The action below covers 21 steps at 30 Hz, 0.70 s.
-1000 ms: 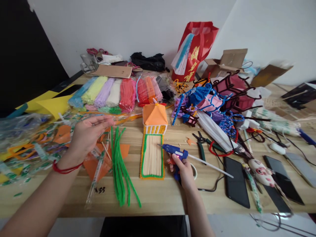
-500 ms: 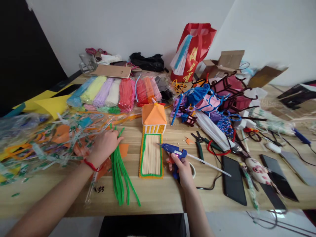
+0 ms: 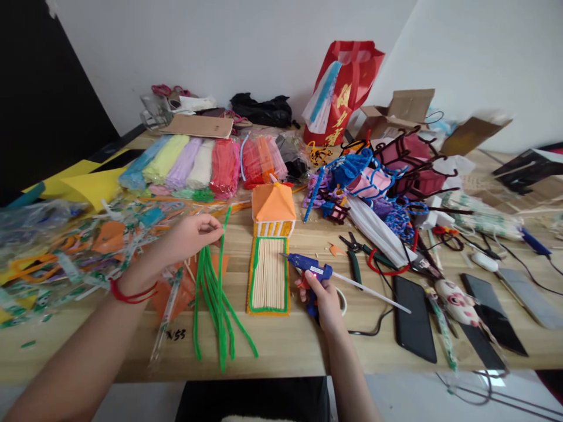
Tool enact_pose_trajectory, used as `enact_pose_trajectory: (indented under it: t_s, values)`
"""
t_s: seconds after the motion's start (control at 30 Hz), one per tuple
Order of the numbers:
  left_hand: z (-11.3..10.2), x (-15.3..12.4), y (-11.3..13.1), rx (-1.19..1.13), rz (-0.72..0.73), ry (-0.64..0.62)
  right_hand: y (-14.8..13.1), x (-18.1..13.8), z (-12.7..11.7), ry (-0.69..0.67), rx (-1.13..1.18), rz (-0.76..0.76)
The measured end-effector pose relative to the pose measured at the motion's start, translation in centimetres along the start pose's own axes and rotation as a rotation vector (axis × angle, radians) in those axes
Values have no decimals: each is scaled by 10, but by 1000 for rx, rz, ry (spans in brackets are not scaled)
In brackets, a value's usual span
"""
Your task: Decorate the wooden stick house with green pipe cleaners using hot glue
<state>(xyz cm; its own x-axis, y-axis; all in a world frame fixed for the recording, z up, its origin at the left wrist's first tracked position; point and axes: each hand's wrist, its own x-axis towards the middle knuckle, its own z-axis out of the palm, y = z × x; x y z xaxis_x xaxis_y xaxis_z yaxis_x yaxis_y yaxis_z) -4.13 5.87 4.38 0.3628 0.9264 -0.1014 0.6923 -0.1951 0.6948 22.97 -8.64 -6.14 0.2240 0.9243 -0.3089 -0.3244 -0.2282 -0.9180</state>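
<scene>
My left hand [image 3: 190, 235] pinches one green pipe cleaner [image 3: 221, 252] and lifts its far end off the bundle of green pipe cleaners [image 3: 212, 302] lying on the wooden table [image 3: 285, 346]. My right hand [image 3: 324, 299] grips a blue hot glue gun [image 3: 310, 271]. A white glue stick juts out of its back and its nozzle points left at the craft piece. That piece is a flat panel of wooden sticks with a green and orange border [image 3: 268, 274], joined to a small house with an orange roof [image 3: 273, 208].
Packs of coloured pipe cleaners [image 3: 206, 163] lie behind. Clear wrappers and orange paper scraps [image 3: 65, 252] cover the left. Pliers [image 3: 356, 258], black phones [image 3: 413, 325], pipe-cleaner models [image 3: 378, 181], a red bag [image 3: 343, 88] and cardboard boxes [image 3: 404, 111] crowd the right.
My left hand came down from mid-air onto the green bundle, pinched one pipe cleaner and raised its end. My right hand with the glue gun barely moved.
</scene>
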Motion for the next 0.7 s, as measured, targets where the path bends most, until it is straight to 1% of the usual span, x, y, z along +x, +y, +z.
enact_pose_trajectory:
  t_s: [0.1,0.2,0.3,0.4,0.43,0.53,0.57,0.63,0.7]
  values:
    - [-4,-12,16,-165,38,-98,2,0,-1,7,9,-7]
    - [2,-17,23,-281,78,-171,2,-1,-1,12,27,-4]
    - [19,-15,18,-305,55,-189,1,-3,-1,15,48,7]
    - [46,-11,4,-271,-16,-246,0,-3,0,18,50,8]
    - [55,-10,-2,-242,-1,-222,0,-3,0,18,42,8]
    - [78,-9,-20,9,96,-34,1,-4,-1,23,26,5]
    - [84,-9,-25,75,116,2,1,-4,-1,23,29,4]
    - [93,-11,-33,194,118,70,1,-4,0,23,40,1]
    - [98,-11,-37,276,80,90,0,-4,0,20,48,1]
